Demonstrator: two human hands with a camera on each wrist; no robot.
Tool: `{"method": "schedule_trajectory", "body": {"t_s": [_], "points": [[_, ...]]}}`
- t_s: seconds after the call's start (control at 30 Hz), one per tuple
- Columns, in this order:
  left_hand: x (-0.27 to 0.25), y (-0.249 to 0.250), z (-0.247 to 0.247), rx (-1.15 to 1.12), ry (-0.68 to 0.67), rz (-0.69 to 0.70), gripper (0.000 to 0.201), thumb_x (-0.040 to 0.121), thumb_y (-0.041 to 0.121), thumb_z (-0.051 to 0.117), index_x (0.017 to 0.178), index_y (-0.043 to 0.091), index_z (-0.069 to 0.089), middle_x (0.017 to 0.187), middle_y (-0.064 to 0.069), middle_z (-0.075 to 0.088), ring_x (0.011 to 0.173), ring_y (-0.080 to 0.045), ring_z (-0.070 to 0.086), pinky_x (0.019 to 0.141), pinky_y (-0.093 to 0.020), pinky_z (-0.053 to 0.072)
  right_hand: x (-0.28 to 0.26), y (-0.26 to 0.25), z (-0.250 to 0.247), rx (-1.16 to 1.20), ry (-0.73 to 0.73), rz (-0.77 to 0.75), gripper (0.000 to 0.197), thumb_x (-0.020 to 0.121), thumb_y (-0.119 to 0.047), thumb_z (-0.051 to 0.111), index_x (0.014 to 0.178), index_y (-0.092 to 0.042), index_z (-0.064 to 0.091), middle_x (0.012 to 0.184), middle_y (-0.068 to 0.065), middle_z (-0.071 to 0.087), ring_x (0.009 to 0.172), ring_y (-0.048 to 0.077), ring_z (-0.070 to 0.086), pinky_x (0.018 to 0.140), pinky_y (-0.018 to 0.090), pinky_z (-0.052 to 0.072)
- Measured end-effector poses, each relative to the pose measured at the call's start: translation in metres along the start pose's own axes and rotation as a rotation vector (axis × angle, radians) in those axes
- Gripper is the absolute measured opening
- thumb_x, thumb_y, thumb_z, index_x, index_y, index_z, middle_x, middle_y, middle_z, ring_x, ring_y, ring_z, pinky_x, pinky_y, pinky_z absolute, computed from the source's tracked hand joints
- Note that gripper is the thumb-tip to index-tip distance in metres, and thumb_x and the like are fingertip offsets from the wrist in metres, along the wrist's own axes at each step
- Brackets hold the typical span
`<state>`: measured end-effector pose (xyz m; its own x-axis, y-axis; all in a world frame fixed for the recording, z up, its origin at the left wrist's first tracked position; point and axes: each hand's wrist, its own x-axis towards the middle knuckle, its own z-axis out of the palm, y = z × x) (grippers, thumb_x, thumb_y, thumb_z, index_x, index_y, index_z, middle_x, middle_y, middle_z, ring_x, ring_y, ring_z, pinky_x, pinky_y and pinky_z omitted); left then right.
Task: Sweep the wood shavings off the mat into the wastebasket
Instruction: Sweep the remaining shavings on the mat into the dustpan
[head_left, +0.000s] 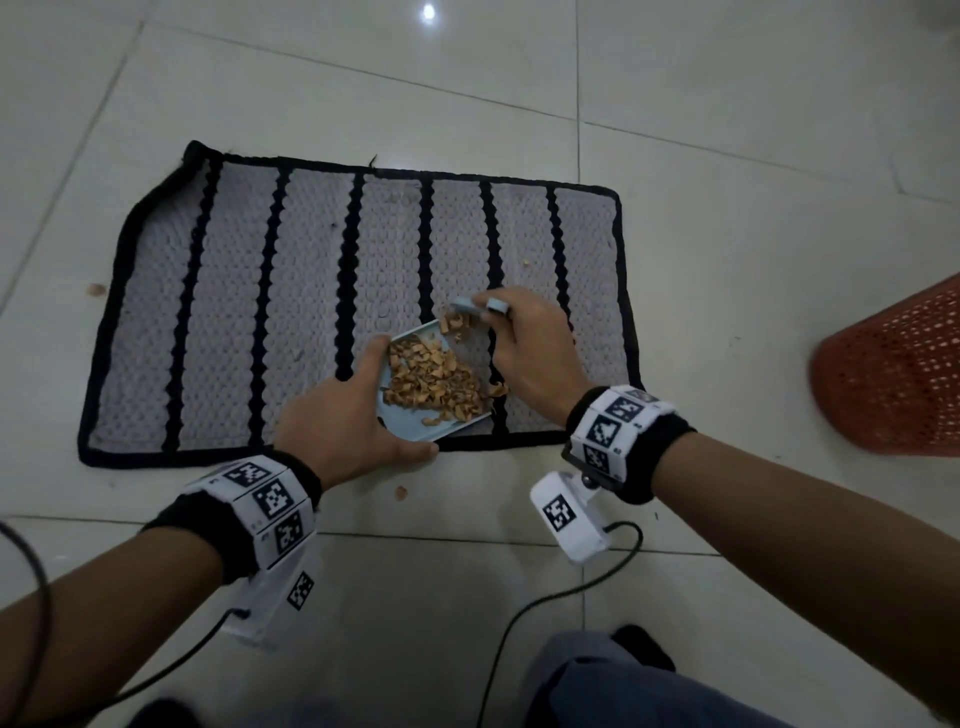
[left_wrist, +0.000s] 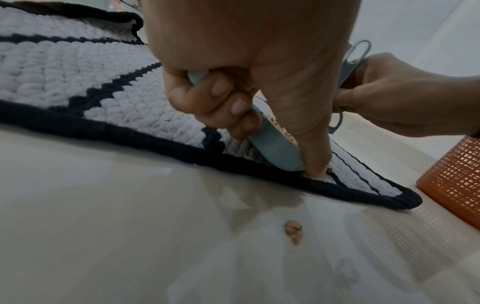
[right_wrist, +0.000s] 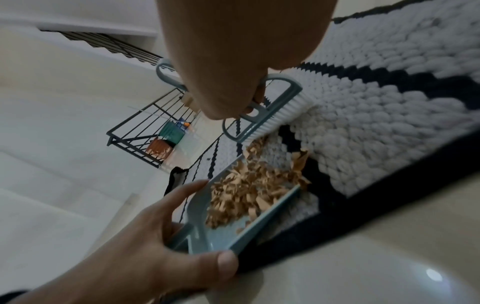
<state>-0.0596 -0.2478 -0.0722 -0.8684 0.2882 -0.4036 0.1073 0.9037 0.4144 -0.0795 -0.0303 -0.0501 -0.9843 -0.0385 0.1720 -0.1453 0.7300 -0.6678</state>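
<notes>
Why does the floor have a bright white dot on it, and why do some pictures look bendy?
Head view: the dot is a lamp's glare on glossy tiles. Right wrist view: another glare spot; the mat curves from the wide lens, and the left hand looks slightly blurred. Left wrist view: the wastebasket is mirrored in the floor.

Head view overhead, wrist views low and close, sharing mat (head_left: 311, 312)

Knobbly woven cloth mat (head_left: 291, 312); smooth plastic dustpan (head_left: 415, 423) and brush (right_wrist: 270, 111); curled wood shavings (head_left: 434, 382); glossy floor tiles (head_left: 727, 156); plastic mesh wastebasket (head_left: 898, 374).
</notes>
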Motion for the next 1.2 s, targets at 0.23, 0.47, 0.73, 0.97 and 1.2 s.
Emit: {"method": "schedule_trajectory", "body": {"t_s": [0.23,0.47,0.73,0.97,1.2], "points": [[0.002,-0.002,0.001,-0.009,-0.007,0.001,0.129,0.057,0.082,0.069,0.155,0.031,0.002,0.095,-0.002,0.069,0.065,-0.019,0.059,0.051,-0.027,0.045,0.003,0.014,-0.011,0.094,0.107,0.042,0.018,0.091,0.003,0.057,0.102,-0.004,0.071,0.100,0.010,0.072,0.085,0.015,0.064,0.073,0.024,0.048],[0.001,-0.003,0.001,-0.039,0.000,-0.002,0.129,0.055,0.082,0.070,0.154,0.032,0.003,0.102,-0.001,0.069,0.067,-0.019,0.059,0.054,-0.029,0.050,0.046,0.019,-0.013,0.031,-0.173,-0.069,0.022,0.088,0.005,0.060,0.099,-0.005,0.076,0.099,0.007,0.075,0.090,0.015,0.067,0.083,0.032,0.055],[0.009,-0.006,-0.004,0.031,0.000,-0.004,0.130,0.050,0.089,0.065,0.150,0.039,-0.001,0.108,-0.002,0.070,0.074,-0.022,0.066,0.060,-0.031,0.055,-0.007,0.023,-0.024,0.121,-0.174,-0.052,0.021,0.088,0.007,0.058,0.097,-0.004,0.074,0.097,0.009,0.075,0.089,0.020,0.070,0.081,0.036,0.058],[0.021,-0.003,-0.013,0.068,-0.062,0.009,0.132,0.054,0.084,0.069,0.155,0.037,-0.003,0.106,-0.003,0.068,0.058,-0.012,0.048,0.048,-0.025,0.039,0.013,0.034,-0.040,0.117,0.047,0.136,0.015,0.096,-0.010,0.058,0.106,-0.012,0.069,0.099,0.005,0.072,0.085,0.018,0.066,0.072,0.028,0.054],[0.023,-0.003,-0.016,0.071,-0.049,0.006,0.130,0.054,0.084,0.069,0.155,0.037,0.001,0.088,0.002,0.063,0.053,-0.006,0.046,0.043,-0.021,0.035,0.053,0.055,-0.040,-0.044,0.176,0.254,0.020,0.101,-0.015,0.051,0.109,-0.003,0.064,0.097,0.002,0.064,0.086,0.015,0.057,0.070,0.016,0.035]]}}
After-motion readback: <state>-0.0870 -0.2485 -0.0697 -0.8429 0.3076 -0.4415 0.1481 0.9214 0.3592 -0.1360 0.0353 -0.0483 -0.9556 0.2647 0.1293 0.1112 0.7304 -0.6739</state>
